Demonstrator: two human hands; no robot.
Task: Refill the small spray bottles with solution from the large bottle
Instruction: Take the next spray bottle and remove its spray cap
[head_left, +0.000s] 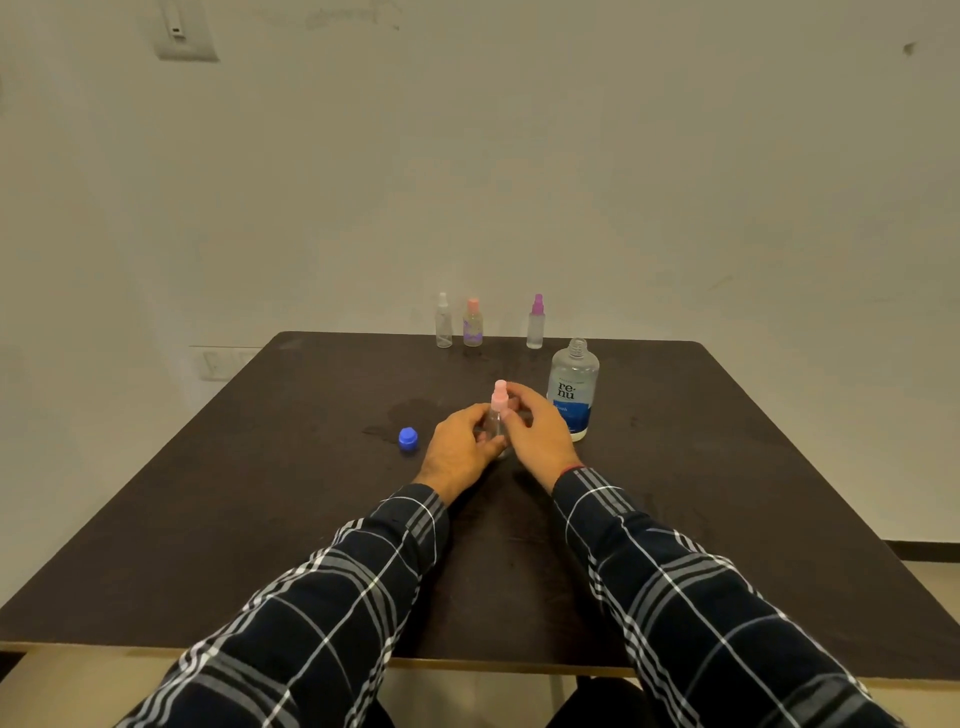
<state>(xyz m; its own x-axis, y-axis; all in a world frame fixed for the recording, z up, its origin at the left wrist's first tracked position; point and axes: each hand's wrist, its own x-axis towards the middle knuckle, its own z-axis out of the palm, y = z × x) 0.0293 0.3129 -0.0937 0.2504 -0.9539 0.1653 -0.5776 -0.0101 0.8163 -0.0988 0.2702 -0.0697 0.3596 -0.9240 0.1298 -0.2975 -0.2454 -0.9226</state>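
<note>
The large bottle (573, 389) of renu solution stands upright on the dark worktop (260, 519) with its cap off and its threaded neck bare. Its body is clear plastic with a white and blue label across the front. How much liquid is in it cannot be told.

Just to the left of the large bottle, both hands hold a pink-topped spray bottle (500, 402) upright, with its base on or just above the worktop. The left hand (460, 452) has its fingers curled round the clear lower body. The right hand (540, 431) curls its fingers round the neck, just under the pink sprayer. The small body looks transparent, and its fill level is hidden by the fingers.

Farther left of the large bottle, beyond the hands, a blue cap (408, 439) lies alone on the worktop.

Behind the large bottle, three more small bottles stand upright along the far edge. The purple-topped spray bottle (535, 323) is nearest and has a pale, cloudy body. Left of it and apart from it are the peach-capped bottle (472, 325), with a purple patch on its front, and the white-topped spray bottle (443, 322), which is clear. These two stand close together. Their contents are too small to judge.

Dark plaid sleeves (363, 597) cover both forearms.
</note>
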